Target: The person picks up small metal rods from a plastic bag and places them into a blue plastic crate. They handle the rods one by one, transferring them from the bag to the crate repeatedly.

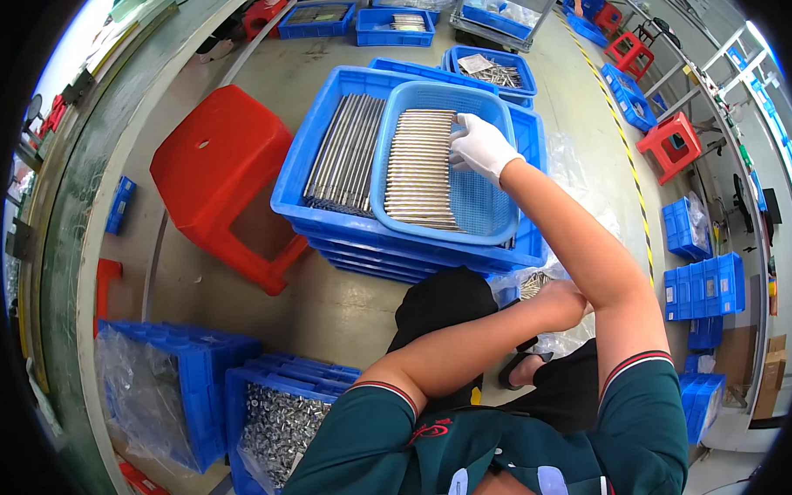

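Note:
My right hand, in a white glove, reaches over a light-blue plastic basket. Its fingers are slightly apart and touch the right ends of the upper metal rods, which lie side by side in a stacked row. No rod appears lifted. My left hand is bare and lies against my right forearm near the elbow, its fingers mostly hidden there. The basket rests on a large blue crate, where darker metal rods lie in rows to its left.
A red stool stands left of the crate stack. Nearer are a blue crate of small metal parts and a bin with plastic film. A blue bin of loose rods sits behind. Crates and red stools line the right side.

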Tool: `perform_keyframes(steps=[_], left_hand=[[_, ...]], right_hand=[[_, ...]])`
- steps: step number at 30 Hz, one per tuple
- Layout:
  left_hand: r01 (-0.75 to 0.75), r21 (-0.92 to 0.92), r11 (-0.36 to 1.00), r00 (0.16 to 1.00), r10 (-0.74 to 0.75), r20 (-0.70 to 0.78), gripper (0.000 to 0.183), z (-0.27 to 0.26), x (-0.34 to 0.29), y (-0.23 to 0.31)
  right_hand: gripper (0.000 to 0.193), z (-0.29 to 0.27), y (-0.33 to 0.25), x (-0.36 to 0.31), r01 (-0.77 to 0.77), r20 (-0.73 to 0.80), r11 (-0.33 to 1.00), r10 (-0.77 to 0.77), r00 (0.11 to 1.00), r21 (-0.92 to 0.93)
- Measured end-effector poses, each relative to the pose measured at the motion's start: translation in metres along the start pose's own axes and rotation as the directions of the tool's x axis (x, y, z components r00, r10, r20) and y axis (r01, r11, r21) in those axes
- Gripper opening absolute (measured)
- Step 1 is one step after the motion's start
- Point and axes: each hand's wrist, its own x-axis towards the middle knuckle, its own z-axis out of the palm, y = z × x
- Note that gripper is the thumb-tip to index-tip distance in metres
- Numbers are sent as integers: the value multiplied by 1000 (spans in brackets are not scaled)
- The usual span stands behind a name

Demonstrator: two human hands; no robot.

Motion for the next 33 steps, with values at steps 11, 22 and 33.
perform_keyframes(steps=[11,22,33], left_hand=[[86,100,991,991,-95,93,25,5,11,4],[123,-173,977,988,-136,-69,17,-3,17,-1],[347,-572,743,922,-383,61,18,3,34,19]], right_hand=[[40,-76,15,-42,336,-195,942,-331,923,-5],[23,-204,279,-142,-21,-650,995,83,756,102],[29,-91,483,-173,-500,-31,597,623,782,-627]])
